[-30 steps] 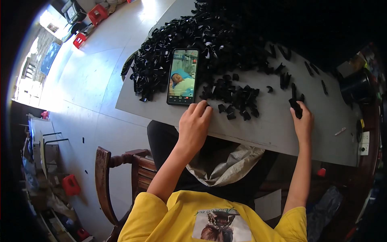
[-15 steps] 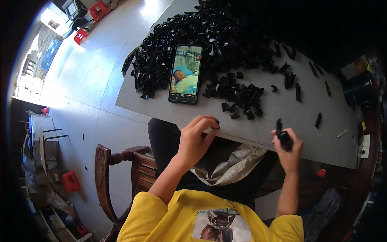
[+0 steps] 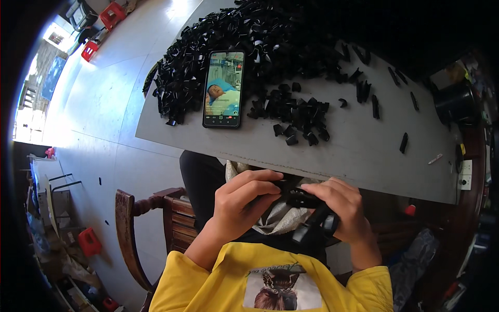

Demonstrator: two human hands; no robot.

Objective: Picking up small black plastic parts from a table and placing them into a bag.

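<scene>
- Our left fingers are closed on a small black piece; it is dark against shadow, so we can hardly make out its outline.
- Our right fingers grip a cluster of black plastic pieces, one pointing toward the other hand and a longer one hanging below the palm.
- We hold both lots close together over our lap, just off the near edge of the grey surface; whether they touch each other, we cannot tell.
- Beneath our fingers, a pale woven sack sags across our lap.
- On the surface, a big heap of black plastic parts spreads around the far left, with a lit phone at its near side.
- Right of the phone we see a smaller pile of short curved parts, then separate long black strips and a thin white stick.
- A wooden chair shows at our left, and a black bucket at the far right.
</scene>
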